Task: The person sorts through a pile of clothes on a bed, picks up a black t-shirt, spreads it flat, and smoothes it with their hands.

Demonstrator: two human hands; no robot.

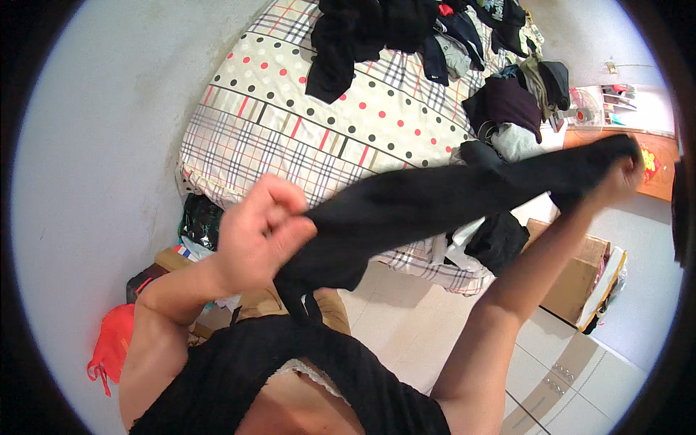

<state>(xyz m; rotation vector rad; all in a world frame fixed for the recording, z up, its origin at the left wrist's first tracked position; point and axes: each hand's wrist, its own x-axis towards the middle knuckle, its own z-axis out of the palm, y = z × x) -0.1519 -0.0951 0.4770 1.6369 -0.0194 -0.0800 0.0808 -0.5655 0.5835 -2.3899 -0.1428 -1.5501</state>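
Observation:
A black cloth garment is stretched in the air between my two hands, in front of my body. Its exact kind cannot be made out. My left hand pinches one end between thumb and fingers. Far out to the right, my right hand grips the other end, slightly blurred. Loose folds of the cloth hang below my left hand. Behind the garment lies a bed with a checked and dotted sheet, partly covered from view by the cloth.
Dark clothes lie heaped on the bed's far side, with more folded clothes at its right. Black clothing rests at the near corner. A cardboard box stands on the tiled floor. A red bag is at the left wall.

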